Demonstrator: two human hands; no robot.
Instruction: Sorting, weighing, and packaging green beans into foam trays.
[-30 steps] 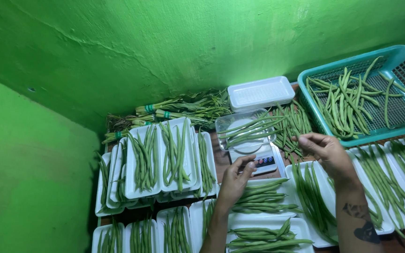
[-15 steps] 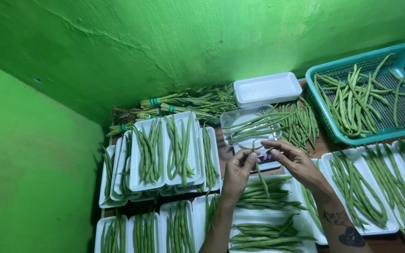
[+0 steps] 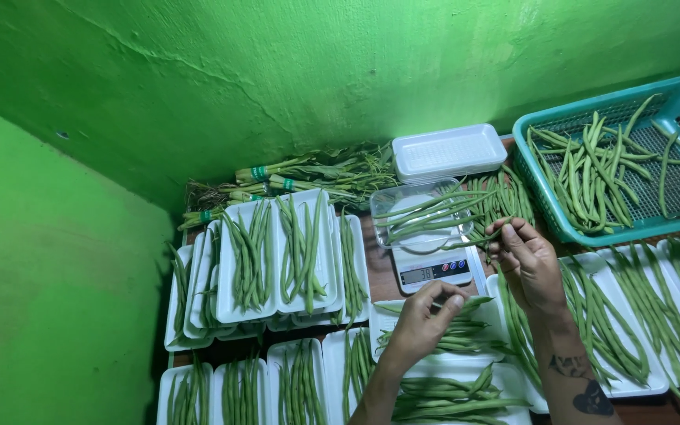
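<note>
A small white kitchen scale (image 3: pixel 434 267) sits mid-table with a clear plastic tray (image 3: pixel 419 216) of green beans on top. My right hand (image 3: pixel 527 264) is just right of the scale, pinching one green bean (image 3: pixel 485 236) whose tip reaches toward the clear tray. My left hand (image 3: pixel 425 316) hovers below the scale's display, fingers curled over a white foam tray (image 3: pixel 383 313) of beans; whether it grips a bean cannot be told.
A teal plastic basket (image 3: pixel 541 197) of loose beans stands at the right. A stack of empty white trays (image 3: pixel 449 149) lies behind the scale. Filled foam trays (image 3: pixel 277 260) cover the left and front. Bundled greens (image 3: pixel 301 175) lie against the green wall.
My right hand came from the right to the scale, then lifted a bean toward the clear tray. My left hand dropped from the scale's edge to just below its display.
</note>
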